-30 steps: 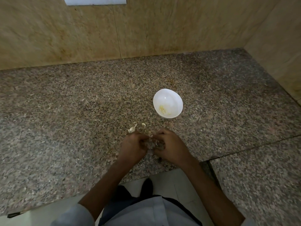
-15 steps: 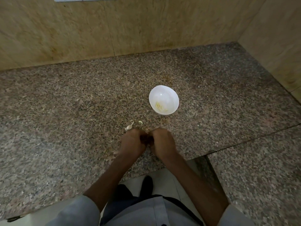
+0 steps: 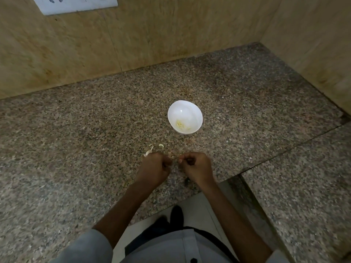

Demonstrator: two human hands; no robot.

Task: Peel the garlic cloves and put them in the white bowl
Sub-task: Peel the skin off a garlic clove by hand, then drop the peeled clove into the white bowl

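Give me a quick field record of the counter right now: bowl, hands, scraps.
bowl: white bowl upright on the granite counter, beyond the hands
bowl contents: a few pale yellowish pieces at the bottom
left hand: curled, contents hidden
right hand: curled, a small pale bit at the fingertips
hands: apart, not touching
scraps: garlic skins on the counter just beyond the left hand

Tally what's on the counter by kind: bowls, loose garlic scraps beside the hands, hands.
White bowl: 1
Loose pale garlic scraps on the counter: 2 (longer one, small one)
Hands: 2 (left hand, right hand)
Total: 5
Pale bits inside the bowl are too small to count.
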